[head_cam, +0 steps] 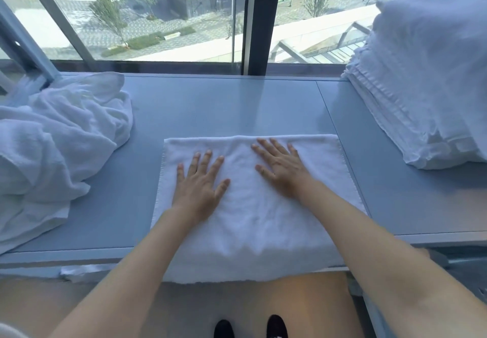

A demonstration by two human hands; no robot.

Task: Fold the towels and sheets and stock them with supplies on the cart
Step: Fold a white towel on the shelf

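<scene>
A white towel (259, 211) lies flat at the centre of the blue-grey table (210, 105); its near edge hangs over the table front at 6 o'clock. The left hand (196, 186) and right hand (283, 170) press flat on it, fingers straight and spread, gripping nothing. At 9 o'clock, a crumpled linen pile (50, 148) is cut off by the frame edge. At 3 o'clock, a folded stack (427, 92) is also cut off; its layers cannot be counted. Shoe tips (250, 327) show at 6 o'clock.
</scene>
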